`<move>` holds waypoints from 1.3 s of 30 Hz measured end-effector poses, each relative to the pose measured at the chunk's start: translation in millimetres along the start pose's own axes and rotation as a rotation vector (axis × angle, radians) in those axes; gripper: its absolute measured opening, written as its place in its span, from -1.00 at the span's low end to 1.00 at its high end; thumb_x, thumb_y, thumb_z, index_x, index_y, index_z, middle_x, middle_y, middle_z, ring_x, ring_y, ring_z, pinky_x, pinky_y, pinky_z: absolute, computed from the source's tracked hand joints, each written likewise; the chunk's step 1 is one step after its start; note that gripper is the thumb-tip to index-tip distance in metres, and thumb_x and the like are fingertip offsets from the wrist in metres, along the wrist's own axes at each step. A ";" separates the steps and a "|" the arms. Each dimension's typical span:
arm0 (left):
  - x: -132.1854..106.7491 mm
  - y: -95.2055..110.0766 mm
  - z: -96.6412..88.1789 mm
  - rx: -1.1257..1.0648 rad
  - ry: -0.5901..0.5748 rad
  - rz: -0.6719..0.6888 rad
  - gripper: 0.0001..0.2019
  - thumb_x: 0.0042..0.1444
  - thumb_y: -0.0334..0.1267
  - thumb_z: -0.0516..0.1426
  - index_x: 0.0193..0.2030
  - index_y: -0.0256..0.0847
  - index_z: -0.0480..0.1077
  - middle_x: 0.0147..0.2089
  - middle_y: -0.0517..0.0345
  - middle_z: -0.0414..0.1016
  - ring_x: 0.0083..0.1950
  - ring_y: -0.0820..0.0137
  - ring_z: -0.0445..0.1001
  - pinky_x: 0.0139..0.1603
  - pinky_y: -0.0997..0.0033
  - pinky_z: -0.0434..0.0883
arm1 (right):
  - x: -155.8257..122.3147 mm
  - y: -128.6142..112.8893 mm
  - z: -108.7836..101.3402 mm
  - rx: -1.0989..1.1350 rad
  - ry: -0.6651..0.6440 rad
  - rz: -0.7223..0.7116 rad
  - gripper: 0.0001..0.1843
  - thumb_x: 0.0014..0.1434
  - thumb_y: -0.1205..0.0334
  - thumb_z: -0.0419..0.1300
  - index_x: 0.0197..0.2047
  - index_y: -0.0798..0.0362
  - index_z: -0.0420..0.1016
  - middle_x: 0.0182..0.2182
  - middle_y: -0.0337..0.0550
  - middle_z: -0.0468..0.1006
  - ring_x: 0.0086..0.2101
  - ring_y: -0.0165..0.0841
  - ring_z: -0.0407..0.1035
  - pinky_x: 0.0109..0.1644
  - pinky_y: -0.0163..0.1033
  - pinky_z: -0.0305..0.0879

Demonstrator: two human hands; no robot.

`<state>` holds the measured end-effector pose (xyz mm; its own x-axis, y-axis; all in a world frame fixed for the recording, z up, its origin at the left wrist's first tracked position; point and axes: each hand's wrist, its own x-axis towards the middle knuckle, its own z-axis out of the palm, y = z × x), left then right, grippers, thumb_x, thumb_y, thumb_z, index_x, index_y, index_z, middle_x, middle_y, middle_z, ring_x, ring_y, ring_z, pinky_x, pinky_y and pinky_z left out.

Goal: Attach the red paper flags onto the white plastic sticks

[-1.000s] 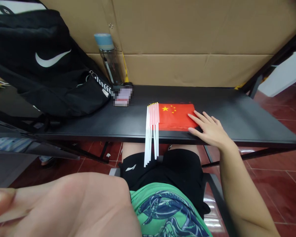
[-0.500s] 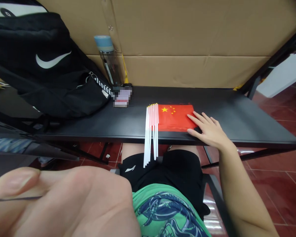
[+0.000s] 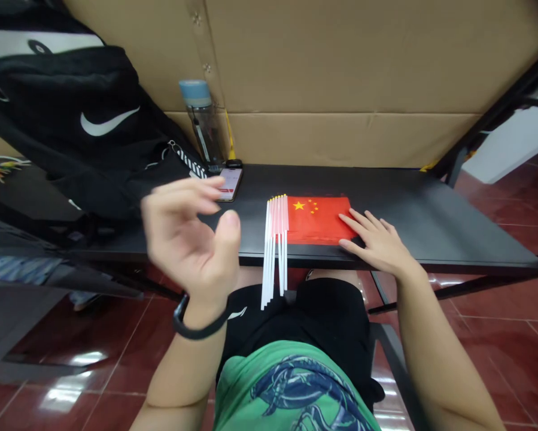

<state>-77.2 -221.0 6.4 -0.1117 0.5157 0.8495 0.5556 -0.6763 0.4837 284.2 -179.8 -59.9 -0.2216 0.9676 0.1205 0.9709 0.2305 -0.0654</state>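
A stack of small red flags (image 3: 319, 220) with yellow stars lies flat on the black table. Their white sticks (image 3: 267, 269) are at the left side and stick out past the front edge, over my lap. My right hand (image 3: 376, 239) rests with spread fingers on the right end of the flags. In the air left of the sticks is my left hand (image 3: 192, 230), slightly blurred, fingers curved and thumb apart, with nothing in it. A dark wristband (image 3: 201, 326) circles my left wrist.
On the black table (image 3: 457, 221) a phone (image 3: 231, 182) lies beyond my left hand. Behind it stands a bottle with a blue lid (image 3: 201, 129). A black backpack (image 3: 111, 155) fills the left side. Brown cardboard (image 3: 340, 72) walls the back.
My left hand has moved from close before the camera, forward over the table's front edge. My right hand stays on the flags. The view has shifted slightly.
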 end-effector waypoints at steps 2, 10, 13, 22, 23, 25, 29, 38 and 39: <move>13.1 -23.0 9.2 0.063 -0.171 0.005 -0.88 0.43 -0.18 0.06 -0.01 -0.06 0.38 0.02 0.08 0.50 0.17 0.19 0.54 0.29 -0.08 0.49 | 0.8 -0.9 0.6 0.009 0.006 0.008 -0.17 0.40 -0.44 -0.12 0.60 -0.33 0.05 0.58 -0.30 -0.02 0.53 0.07 -0.08 0.55 0.34 -0.04; -6.6 -90.6 37.8 0.567 -0.967 -0.348 -0.27 0.44 0.34 -0.21 0.61 0.12 0.08 0.68 0.14 -0.10 0.68 -0.15 -0.22 0.57 -0.36 -0.03 | 3.2 -2.2 -1.1 0.020 -0.017 0.012 -0.11 0.35 -0.50 -0.08 0.59 -0.29 0.10 0.58 -0.27 -0.01 0.54 0.11 -0.14 0.56 0.34 -0.12; -8.0 -86.8 39.4 0.592 -0.983 -0.331 -0.28 0.45 0.32 -0.29 0.62 0.17 0.04 0.68 0.23 -0.10 0.68 -0.08 -0.18 0.58 -0.33 -0.03 | 3.0 -3.4 -3.6 0.049 -0.032 0.019 -0.11 0.35 -0.52 -0.10 0.59 -0.29 0.10 0.59 -0.29 -0.03 0.54 0.11 -0.17 0.57 0.34 -0.15; -6.2 -82.4 36.4 0.653 -1.016 -0.298 -0.39 0.50 -0.06 -0.28 0.65 0.15 -0.06 0.68 0.27 -0.12 0.68 0.00 -0.12 0.57 -0.27 0.03 | 3.5 -2.7 -3.8 0.083 -0.041 0.023 -0.10 0.34 -0.53 -0.09 0.58 -0.29 0.11 0.59 -0.27 -0.05 0.54 0.12 -0.19 0.57 0.35 -0.18; -5.8 -82.0 36.2 0.652 -1.020 -0.302 -0.38 0.49 -0.07 -0.26 0.65 0.17 -0.07 0.68 0.28 -0.12 0.68 0.00 -0.12 0.57 -0.27 0.02 | 3.7 -2.4 -3.3 0.082 -0.040 0.022 -0.10 0.34 -0.53 -0.09 0.58 -0.29 0.11 0.59 -0.27 -0.05 0.54 0.12 -0.18 0.57 0.35 -0.18; -5.0 -80.5 36.0 0.642 -1.018 -0.316 -0.38 0.49 -0.09 -0.23 0.65 0.21 -0.08 0.68 0.28 -0.12 0.67 -0.02 -0.12 0.57 -0.28 0.01 | 3.9 -2.0 -2.4 0.077 -0.040 0.020 -0.10 0.34 -0.53 -0.09 0.58 -0.29 0.10 0.59 -0.28 -0.05 0.54 0.12 -0.18 0.57 0.35 -0.19; -4.5 -72.5 38.6 0.519 -0.952 -0.305 -0.37 0.51 -0.01 -0.19 0.67 0.19 -0.20 0.68 0.22 -0.12 0.66 -0.09 -0.10 0.56 -0.33 0.02 | 4.1 -1.5 -1.1 0.069 -0.037 0.023 -0.10 0.34 -0.53 -0.11 0.58 -0.29 0.11 0.59 -0.30 -0.05 0.54 0.12 -0.18 0.57 0.35 -0.18; -8.1 -62.9 51.8 0.347 -1.122 -0.093 -0.37 0.51 0.26 -0.32 0.61 0.29 0.01 0.67 0.41 -0.14 0.69 0.13 -0.20 0.61 -0.20 -0.07 | 2.7 -1.2 -1.5 0.062 -0.028 0.009 -0.15 0.37 -0.49 -0.12 0.59 -0.36 0.06 0.59 -0.38 -0.05 0.54 0.14 -0.17 0.56 0.37 -0.14; -8.2 -63.8 52.2 0.354 -1.123 -0.091 -0.37 0.50 0.27 -0.32 0.61 0.29 0.02 0.67 0.41 -0.12 0.69 0.13 -0.19 0.61 -0.19 -0.05 | 2.7 -1.3 -1.5 0.057 -0.028 0.009 -0.16 0.37 -0.49 -0.12 0.59 -0.36 0.08 0.58 -0.38 -0.04 0.54 0.14 -0.17 0.56 0.37 -0.14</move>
<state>-68.8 -154.6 -42.4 0.5269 0.8473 0.0674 0.8001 -0.5212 0.2969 282.5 -177.6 -58.1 -0.2159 0.9721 0.0916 0.9663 0.2261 -0.1227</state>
